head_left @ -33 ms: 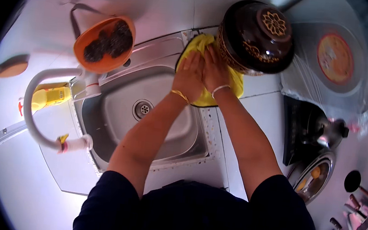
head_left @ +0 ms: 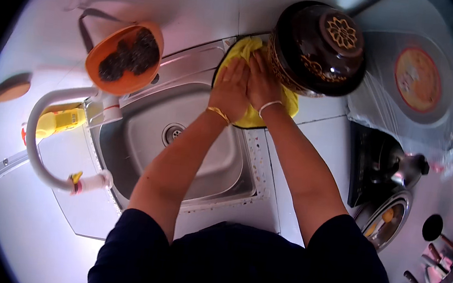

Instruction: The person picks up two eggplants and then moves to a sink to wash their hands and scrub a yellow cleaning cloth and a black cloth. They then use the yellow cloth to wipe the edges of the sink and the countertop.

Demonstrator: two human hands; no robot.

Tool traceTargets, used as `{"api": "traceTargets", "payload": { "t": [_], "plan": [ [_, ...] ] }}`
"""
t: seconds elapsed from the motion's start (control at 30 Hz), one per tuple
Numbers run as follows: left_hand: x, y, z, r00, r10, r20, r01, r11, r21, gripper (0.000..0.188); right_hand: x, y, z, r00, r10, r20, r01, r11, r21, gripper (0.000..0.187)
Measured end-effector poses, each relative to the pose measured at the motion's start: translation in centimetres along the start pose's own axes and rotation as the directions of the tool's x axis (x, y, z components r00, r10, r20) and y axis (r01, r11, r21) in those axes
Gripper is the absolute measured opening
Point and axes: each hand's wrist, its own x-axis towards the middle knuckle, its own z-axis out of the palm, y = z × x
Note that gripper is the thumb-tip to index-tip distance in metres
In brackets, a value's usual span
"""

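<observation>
A yellow cloth (head_left: 251,120) with a dark edge lies spread on the counter at the right rear corner of the sink. My left hand (head_left: 230,93) presses flat on it, fingers stretched out and pointing away from me. Beside it, touching, my right hand (head_left: 263,84) also lies flat with its fingers extended. Neither hand grips anything. Just right of the cloth stands a glossy dark brown lidded crock (head_left: 314,54) with gold patterns; it overhangs the cloth's right side. The cloth lies partly under both hands.
The steel sink (head_left: 197,160) lies left of my arms. A white curved faucet (head_left: 35,121), a yellow bottle (head_left: 63,120) and an orange holder with dark scouring pads (head_left: 130,57) are left. Rightward are a plastic-covered container (head_left: 364,95), a kettle (head_left: 411,166) and a metal bowl (head_left: 388,230).
Both hands have shifted very slightly to the left and stay flat on the cloth. The whole view has also moved a little.
</observation>
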Motion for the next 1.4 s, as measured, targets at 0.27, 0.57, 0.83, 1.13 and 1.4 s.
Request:
{"api": "traceTargets", "payload": {
  "t": [0.27, 0.57, 0.83, 1.13, 1.4],
  "plan": [
    [4.1, -2.0, -0.7, 0.999, -0.016, 0.033, 0.014, 0.998, 0.058, 0.05, 4.5, -0.3, 0.0, 0.993, 0.08, -0.085, -0.048, 0.946, 0.32, 0.027],
    [-12.5, 10.2, -1.5, 0.973, 0.083, 0.215, -0.077, 0.996, -0.037, 0.054, -18.0, -1.4, -4.4, 0.989, 0.088, 0.119, -0.066, 0.983, -0.172, 0.042],
    [-25.4, 12.9, -2.9, 0.916, 0.376, 0.139, -0.343, 0.914, -0.215, 0.052, -33.6, -7.4, -2.2, 0.889, 0.445, 0.107, -0.388, 0.856, -0.341, 0.052],
    [-43.3, 1.1, -7.1, 0.953, 0.297, 0.064, -0.28, 0.94, -0.194, 0.051, -39.0, -26.0, 5.9, 0.923, 0.377, 0.074, -0.32, 0.861, -0.395, 0.059],
    [-63.4, -13.6, -15.9, 0.973, -0.112, 0.204, 0.118, 0.993, -0.018, 0.06, -39.9, -46.8, 16.6, 0.958, -0.18, 0.223, 0.234, 0.941, -0.245, 0.053]
  ]
}}
